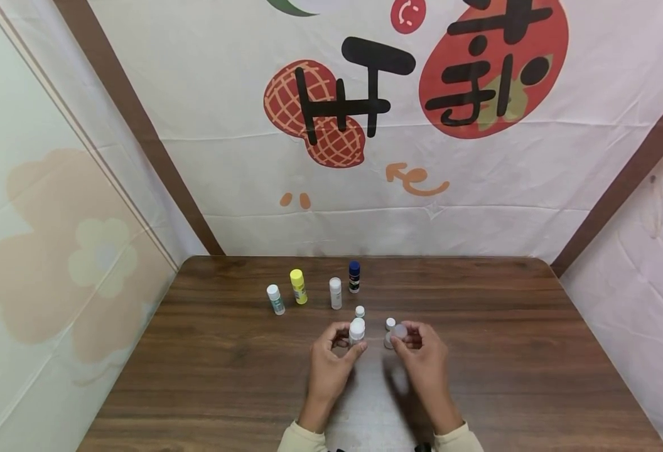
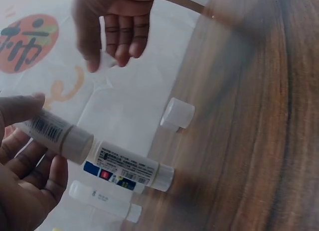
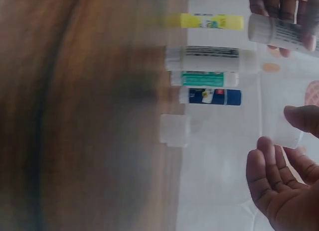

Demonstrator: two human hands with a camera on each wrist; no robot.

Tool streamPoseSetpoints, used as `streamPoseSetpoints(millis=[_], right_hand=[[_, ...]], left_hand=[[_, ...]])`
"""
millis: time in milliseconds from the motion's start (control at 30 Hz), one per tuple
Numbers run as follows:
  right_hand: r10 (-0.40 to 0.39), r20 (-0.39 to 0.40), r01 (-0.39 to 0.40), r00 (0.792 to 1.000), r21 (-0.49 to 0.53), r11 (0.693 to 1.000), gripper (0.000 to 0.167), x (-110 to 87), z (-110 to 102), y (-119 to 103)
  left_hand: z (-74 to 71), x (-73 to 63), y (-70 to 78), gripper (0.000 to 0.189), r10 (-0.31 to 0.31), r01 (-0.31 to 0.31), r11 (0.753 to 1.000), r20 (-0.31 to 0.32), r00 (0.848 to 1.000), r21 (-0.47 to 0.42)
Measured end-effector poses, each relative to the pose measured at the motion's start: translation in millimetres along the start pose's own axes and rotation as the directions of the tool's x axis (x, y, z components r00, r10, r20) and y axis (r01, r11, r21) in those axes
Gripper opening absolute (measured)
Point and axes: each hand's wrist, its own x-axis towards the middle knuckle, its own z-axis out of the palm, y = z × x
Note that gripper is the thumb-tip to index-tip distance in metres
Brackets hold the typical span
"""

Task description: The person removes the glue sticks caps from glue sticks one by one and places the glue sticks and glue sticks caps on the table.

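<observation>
My left hand [image 1: 328,364] grips a white glue stick [image 1: 356,333] between thumb and fingers, held above the table. Its barcode label [image 2: 47,130] faces the left wrist camera. To the right, my right hand [image 1: 426,364] pinches a translucent white cap [image 1: 400,331] by its sides, also raised. Two small white caps, one farther back [image 1: 390,323] and one nearer [image 1: 388,341], are on the table beside that hand, the nearer partly covered by the pinched cap. Directly behind the gripped stick stands another white-topped glue stick [image 1: 360,311], mostly hidden in the head view.
Farther back on the wooden table [image 1: 224,376] several glue sticks stand upright: a white one with a teal label [image 1: 275,300], a yellow one [image 1: 299,287], a white one [image 1: 336,294] and a dark blue one [image 1: 354,277]. A printed cloth [image 1: 241,232] hangs behind the table.
</observation>
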Motion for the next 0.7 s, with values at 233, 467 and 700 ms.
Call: streamPoseSetpoints(millis=[233,467,700], right_hand=[[0.028,0.087,-0.017,0.996,-0.125,0.992,0.03,-9.4,0.3,13.3],[0.074,0.138,-0.052,0.988,-0.153,0.987,0.031,-12.2,1.7,17.2],[0.105,0.165,-0.074,0.981,-0.186,0.98,0.03,-13.8,4.1,19.0]], left_hand=[[2.6,-5.6,-31.7,0.03,-0.037,0.036,0.999,0.027,0.999,0.002],[3.2,-8.7,-50.2,0.031,-0.03,0.028,0.999,0.039,0.999,0.033],[2.7,-12.6,-45.1,0.029,-0.021,0.02,0.999,0.032,0.999,0.038]])
